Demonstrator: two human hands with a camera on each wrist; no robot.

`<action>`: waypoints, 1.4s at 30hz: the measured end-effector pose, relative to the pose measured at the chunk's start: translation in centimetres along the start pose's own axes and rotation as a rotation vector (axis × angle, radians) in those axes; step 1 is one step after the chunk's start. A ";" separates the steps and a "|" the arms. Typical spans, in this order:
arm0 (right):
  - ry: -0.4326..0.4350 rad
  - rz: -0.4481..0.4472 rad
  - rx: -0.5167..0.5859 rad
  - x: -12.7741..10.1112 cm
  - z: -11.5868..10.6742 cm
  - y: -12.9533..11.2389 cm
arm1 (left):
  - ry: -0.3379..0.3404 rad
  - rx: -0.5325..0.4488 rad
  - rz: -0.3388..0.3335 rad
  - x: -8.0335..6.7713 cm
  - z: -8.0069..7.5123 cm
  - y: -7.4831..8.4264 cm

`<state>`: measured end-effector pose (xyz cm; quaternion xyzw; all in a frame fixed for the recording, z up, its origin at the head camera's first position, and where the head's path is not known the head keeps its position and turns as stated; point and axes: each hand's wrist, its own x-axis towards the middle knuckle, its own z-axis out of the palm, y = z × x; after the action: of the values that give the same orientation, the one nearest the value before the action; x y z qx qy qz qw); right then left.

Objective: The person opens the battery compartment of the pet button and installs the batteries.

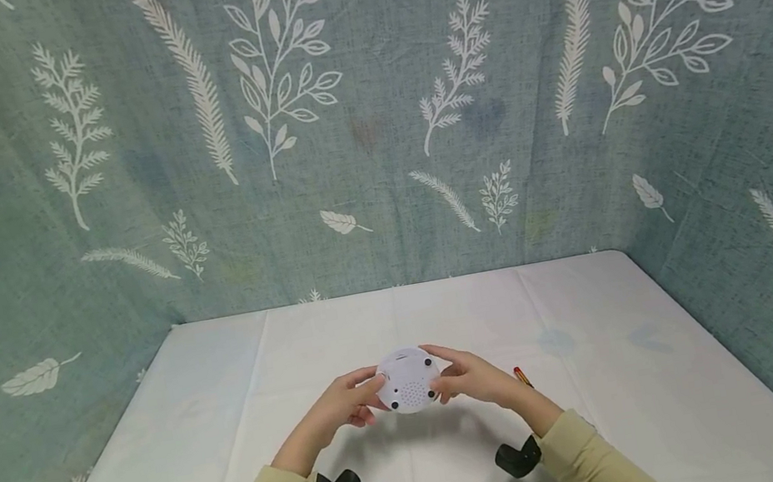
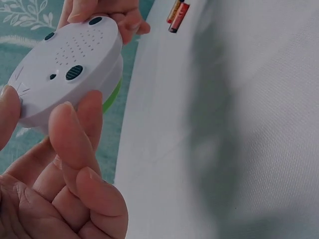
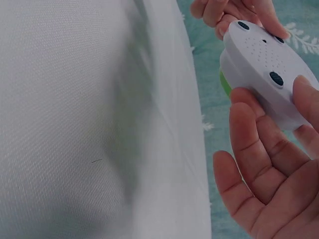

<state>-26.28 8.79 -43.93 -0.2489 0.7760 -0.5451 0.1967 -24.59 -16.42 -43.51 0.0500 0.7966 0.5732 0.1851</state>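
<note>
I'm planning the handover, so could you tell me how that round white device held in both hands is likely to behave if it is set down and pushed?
The white device looks like rigid moulded plastic, so probably stiff. Fingertips of the left hand and right hand hold it aloft, suggesting lightness. Its dark rubbery-looking feet should resist sliding.

Even, soft light filled the scene, faint shadows pooled on the white tablecloth (image 1: 605,375) beneath the forearms, the leaf-print backdrop (image 1: 366,109) bowed toward the head view's edges, and both wrist views blurred nearby fingers.
</note>
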 end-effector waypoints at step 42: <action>0.038 0.146 0.153 0.1 0.1 -0.5 | 0.043 0.305 0.343 -0.4 1.5 -0.1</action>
<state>-26.18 8.52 -43.53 -0.1655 0.7517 -0.5917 0.2397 -23.67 -15.24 -43.95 0.1996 0.8578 0.4700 0.0582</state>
